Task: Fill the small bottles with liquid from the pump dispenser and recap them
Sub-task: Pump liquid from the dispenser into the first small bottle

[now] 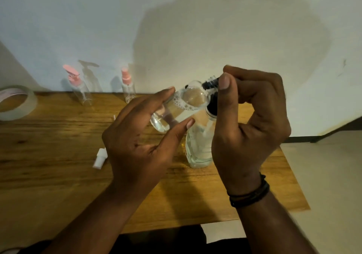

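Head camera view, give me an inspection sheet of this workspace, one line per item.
Surface: wooden table.
Job's things: small clear bottle, tilted, foamy liquid inside, at the black pump head of the pump dispenser; two pink-topped bottles by the wall.
Clutter: tape roll; white cap.
Grippers: left hand holds the small bottle; right hand grips the pump head.
Cables: nothing seen.
Surroundings: pale wall.
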{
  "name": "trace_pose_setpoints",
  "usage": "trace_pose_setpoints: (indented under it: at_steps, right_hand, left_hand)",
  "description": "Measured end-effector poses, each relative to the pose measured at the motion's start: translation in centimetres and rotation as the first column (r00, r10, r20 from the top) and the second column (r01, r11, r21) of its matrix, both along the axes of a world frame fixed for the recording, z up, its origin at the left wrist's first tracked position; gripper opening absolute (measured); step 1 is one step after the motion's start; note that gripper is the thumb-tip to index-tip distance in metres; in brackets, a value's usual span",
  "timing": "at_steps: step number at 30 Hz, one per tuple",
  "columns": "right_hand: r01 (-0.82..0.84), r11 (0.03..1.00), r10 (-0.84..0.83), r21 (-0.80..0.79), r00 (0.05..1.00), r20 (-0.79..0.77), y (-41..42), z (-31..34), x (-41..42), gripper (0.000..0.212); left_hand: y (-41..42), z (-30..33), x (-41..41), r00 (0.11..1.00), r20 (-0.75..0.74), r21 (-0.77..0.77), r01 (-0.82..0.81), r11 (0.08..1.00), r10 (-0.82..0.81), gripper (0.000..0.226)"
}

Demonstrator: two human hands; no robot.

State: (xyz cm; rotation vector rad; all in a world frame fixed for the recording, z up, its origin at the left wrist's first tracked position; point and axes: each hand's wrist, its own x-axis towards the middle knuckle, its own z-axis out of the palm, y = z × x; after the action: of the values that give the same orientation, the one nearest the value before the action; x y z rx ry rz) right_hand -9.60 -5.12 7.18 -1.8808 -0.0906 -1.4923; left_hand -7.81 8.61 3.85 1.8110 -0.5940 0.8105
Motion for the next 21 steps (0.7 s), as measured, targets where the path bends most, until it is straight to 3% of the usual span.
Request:
trace_pose_setpoints:
  at_steps: [11, 21]
  right_hand:
    - [-0.003, 0.998, 0.004, 0.064, 1.000, -0.008, 0.06, -0.75, -0.10, 0.012]
    - [0.005, 1.000, -0.005, 0.002, 1.000, -0.001, -0.05, 0.08, -0.25, 0.014]
  left_hand:
    - [-0.09, -0.15, -0.27, 1.000, -0.018, -0.011, 0.013, 1.000, -0.013, 0.044]
    - [-0.06, -0.10, -0.04, 1.000, 0.007, -0.009, 0.006, 1.000, -0.006, 0.046]
